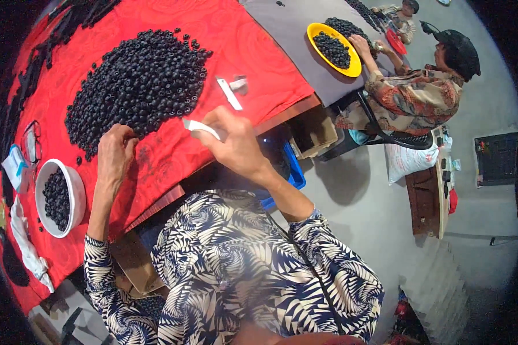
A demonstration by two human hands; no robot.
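A large heap of small black ring-shaped pieces [141,83], each with a hole, is spread over the red cloth [230,34]. At the heap's near edge is my left hand [115,152], its fingers curled and pinched together; anything between the fingertips is too small to make out. My right hand [236,144] is closed around a short, curved white strip-like tool [202,127], whose tip points left toward the heap. Just beyond that hand, a flat white strip [229,94] with a greyish end piece lies on the cloth.
Left of my left arm stands a white bowl [77,198] of black pieces, near eyeglasses [32,142], a tissue pack [15,167] and a white cloth [22,224]. To the right, a person in a cap [457,54] sits by a yellow plate [313,34] of similar pieces.
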